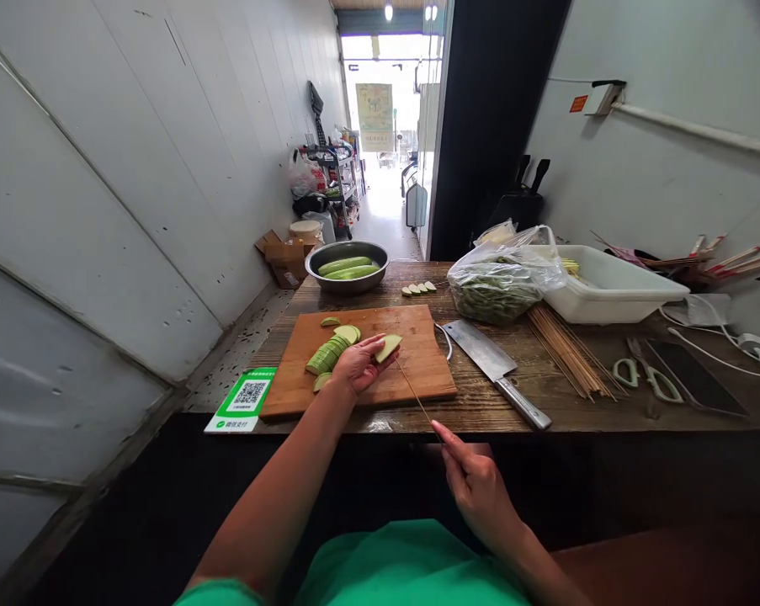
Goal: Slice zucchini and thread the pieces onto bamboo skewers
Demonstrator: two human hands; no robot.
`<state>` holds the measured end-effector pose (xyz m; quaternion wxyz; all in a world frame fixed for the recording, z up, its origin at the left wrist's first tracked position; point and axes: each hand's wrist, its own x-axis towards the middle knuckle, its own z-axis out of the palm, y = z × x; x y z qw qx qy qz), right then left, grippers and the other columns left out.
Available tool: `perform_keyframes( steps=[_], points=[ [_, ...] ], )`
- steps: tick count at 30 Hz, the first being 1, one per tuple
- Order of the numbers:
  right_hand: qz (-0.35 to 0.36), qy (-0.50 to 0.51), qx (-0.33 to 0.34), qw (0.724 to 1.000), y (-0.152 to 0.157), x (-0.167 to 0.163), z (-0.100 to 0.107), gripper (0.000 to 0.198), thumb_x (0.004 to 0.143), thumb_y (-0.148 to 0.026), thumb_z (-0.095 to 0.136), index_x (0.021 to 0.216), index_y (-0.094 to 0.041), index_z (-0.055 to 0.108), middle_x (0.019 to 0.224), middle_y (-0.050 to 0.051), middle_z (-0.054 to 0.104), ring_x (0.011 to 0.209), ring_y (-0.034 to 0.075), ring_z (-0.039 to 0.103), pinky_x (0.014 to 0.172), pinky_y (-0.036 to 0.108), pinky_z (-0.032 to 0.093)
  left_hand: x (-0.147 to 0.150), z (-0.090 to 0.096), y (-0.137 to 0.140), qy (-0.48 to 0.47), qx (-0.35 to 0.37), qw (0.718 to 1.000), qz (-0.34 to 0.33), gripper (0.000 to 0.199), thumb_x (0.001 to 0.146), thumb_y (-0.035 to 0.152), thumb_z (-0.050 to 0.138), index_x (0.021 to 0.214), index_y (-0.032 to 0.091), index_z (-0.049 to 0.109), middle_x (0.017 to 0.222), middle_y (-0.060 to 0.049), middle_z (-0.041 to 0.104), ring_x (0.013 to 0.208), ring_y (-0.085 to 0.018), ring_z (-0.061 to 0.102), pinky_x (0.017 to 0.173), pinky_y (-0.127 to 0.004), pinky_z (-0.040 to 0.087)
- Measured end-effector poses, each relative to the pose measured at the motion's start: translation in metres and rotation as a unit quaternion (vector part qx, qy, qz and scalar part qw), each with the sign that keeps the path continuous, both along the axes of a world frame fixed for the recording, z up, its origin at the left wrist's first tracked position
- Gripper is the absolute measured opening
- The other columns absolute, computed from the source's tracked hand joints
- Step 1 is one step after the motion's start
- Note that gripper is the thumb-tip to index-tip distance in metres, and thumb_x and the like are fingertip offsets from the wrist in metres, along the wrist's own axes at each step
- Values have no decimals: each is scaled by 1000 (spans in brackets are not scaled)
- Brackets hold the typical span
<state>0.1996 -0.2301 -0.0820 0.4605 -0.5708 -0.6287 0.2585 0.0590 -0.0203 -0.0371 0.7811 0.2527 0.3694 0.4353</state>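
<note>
Over the cutting board (427, 353), the left hand (358, 368) pinches a pale slice (389, 346) in its fingers; the right hand (482, 478) pinches a stick (416, 396) slanting forward-left towards it. Whether tip meets slice, I can't tell.

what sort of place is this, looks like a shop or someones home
Probably the prep counter of a small snack shop: a printed QR-code card at the table's edge, a bundle of thin sticks, and sliced green vegetable on a cutting board suggest it.
</note>
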Motion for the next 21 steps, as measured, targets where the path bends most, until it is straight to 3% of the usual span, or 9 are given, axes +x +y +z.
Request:
perform_keyframes(
  steps=[15,18,21],
  points=[
    [-12,18,16,1000,-1,3,-3,40,89,-25,38,127,-24,48,120,4,57,108,21,55,92,35,45,3,2,-5,11,-6,999,-31,18,75,-2,53,90,6,59,93,-16,64,90,-25,62,78,-38,54],
    [-26,34,6,999,-1,3,-3,39,88,-29,40,125,-25,51,103,5,66,94,21,62,81,32,50,3,2,-4,10,0,999,-38,16,75,-2,53,87,5,59,91,-15,64,90,-24,62,79,-37,54],
    [1,73,-43,996,-1,3,-1,44,87,-33,43,129,-21,45,68,1,63,60,15,60,56,25,50,4,5,-7,17,6,999,-48,15,75,-2,54,86,6,60,88,-15,65,87,-23,63,78,-35,53]
  ],
)
